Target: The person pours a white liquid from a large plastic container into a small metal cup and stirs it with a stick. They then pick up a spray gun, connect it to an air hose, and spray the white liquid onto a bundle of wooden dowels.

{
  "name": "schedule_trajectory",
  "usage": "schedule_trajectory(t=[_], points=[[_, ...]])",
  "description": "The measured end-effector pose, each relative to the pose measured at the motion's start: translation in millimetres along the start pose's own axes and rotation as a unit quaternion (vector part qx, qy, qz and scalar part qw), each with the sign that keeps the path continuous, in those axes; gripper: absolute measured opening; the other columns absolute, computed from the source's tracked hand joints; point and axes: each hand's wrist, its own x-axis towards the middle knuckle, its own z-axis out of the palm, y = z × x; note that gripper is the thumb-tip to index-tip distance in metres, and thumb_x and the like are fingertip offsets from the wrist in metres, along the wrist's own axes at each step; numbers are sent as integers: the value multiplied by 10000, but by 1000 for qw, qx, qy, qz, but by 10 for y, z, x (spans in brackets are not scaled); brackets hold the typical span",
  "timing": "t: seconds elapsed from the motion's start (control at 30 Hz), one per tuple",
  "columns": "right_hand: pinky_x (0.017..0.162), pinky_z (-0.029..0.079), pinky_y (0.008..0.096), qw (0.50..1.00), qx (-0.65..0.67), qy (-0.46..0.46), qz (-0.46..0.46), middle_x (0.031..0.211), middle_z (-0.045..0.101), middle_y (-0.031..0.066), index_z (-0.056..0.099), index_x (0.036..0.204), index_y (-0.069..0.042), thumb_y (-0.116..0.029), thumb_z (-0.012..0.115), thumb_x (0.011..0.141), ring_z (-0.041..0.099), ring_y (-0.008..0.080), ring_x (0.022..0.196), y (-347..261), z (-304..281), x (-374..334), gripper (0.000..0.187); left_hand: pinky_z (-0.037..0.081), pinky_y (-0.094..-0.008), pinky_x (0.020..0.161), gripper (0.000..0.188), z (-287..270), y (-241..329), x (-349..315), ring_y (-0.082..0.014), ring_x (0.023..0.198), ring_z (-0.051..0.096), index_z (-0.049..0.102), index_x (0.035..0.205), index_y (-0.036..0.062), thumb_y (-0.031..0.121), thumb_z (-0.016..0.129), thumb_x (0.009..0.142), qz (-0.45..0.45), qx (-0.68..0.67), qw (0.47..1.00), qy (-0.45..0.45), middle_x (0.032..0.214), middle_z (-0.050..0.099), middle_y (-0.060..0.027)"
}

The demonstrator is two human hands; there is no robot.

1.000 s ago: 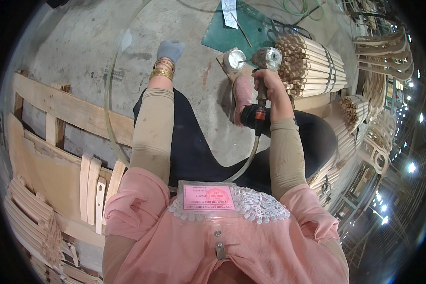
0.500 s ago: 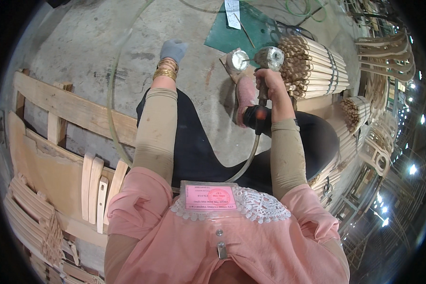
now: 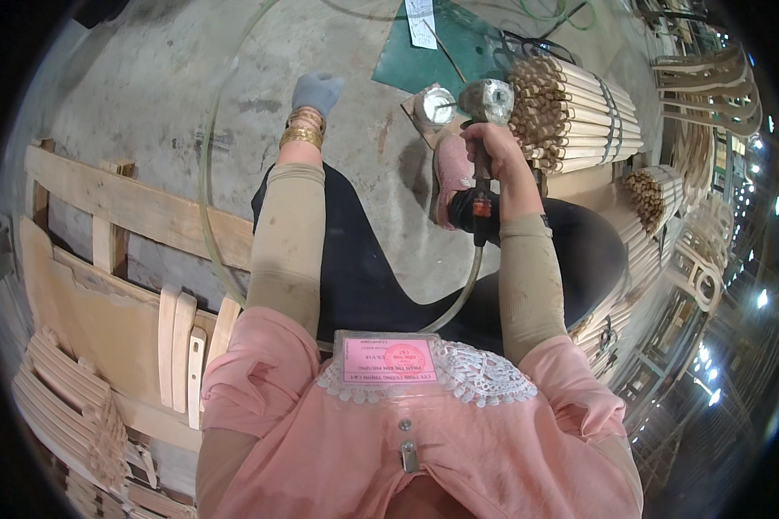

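Observation:
My right hand (image 3: 497,149), bare, is closed around the grip of a pistol-shaped air tool (image 3: 492,101), whose head is wrapped in shiny film. A hose (image 3: 473,270) joins the bottom of its grip. The tool's thin shaft points left, at a round container (image 3: 434,107) with a white inside, beside my pink shoe (image 3: 453,164). Whether the shaft touches the container I cannot tell. My left hand (image 3: 317,92), in a grey glove with gold bangles at the wrist, is held closed in front of my left knee. Anything inside it is hidden.
Strapped bundles of wooden sticks (image 3: 576,112) lie to the right, with curved wooden frames (image 3: 710,82) beyond. A green sheet (image 3: 407,56) bearing a paper slip lies ahead. To the left stand a wooden pallet (image 3: 151,203) and stacked curved slats (image 3: 65,394). Another hose (image 3: 206,190) crosses the floor.
The air tool has shifted slightly left and up in my right hand, and its grip has turned a little. My left hand stays closed in nearly the same place.

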Motion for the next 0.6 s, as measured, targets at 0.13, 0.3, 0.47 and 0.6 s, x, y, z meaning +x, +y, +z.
schedule_trajectory(t=[0.13,0.3,0.47,0.6], points=[[422,384,289,1000,14,17,8,537,499,70,540,622,9,-42,588,656,480,171,441,19,51,-58,78,450,-286,638,379,-87,-143,17,-164,723,566,621,958,-11,254,631,687,19,-8,1000,16,829,631,-102],[438,408,284,998,64,20,-9,550,504,60,545,660,-15,-60,585,655,490,171,446,-15,-61,13,60,454,-299,682,383,-65,-58,-9,-208,759,584,623,937,-10,264,608,671,47,20,999,7,846,631,-128],[413,387,280,999,7,6,-36,558,535,83,565,634,20,-33,591,647,499,161,447,18,93,33,61,464,-323,715,368,-100,-46,-41,-275,795,617,642,886,12,283,578,645,63,27,997,36,850,636,-174],[403,382,282,1000,-2,1,-17,548,541,88,579,628,36,-22,591,636,498,163,434,52,-31,18,60,464,-324,690,370,-55,-34,-47,-268,740,618,633,884,-18,278,580,668,89,41,995,7,817,638,-183]])
